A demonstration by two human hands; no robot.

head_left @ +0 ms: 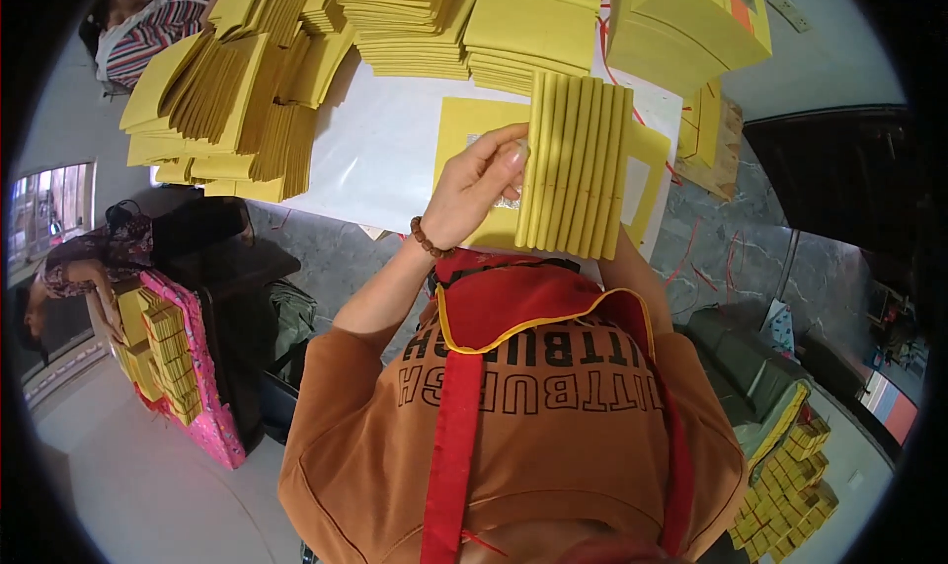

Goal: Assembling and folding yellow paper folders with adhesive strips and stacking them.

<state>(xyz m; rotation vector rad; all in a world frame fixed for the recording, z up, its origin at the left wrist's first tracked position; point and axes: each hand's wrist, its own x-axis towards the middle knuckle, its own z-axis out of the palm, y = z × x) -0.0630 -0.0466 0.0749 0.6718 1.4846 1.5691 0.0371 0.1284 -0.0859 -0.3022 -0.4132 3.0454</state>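
A bundle of folded yellow paper packets (576, 159) stands in front of me over the table, its rounded folded edges lined up side by side. My left hand (484, 184) is closed at its left edge, thumb and fingers bent against the packets. My right forearm (637, 273) reaches up behind the bundle's lower right. The right hand itself is hidden by the packets, so its fingers do not show. Beneath lies a flat yellow sheet (454, 134) with a printed patch, partly covered by my left hand and the bundle.
High stacks of folded yellow paper (217, 100) line the table's far and left sides. The white tabletop (370, 139) shows between them. A large yellow stack (681, 21) stands at the far right, with red string (604, 40) beside it. Other people sit at the left.
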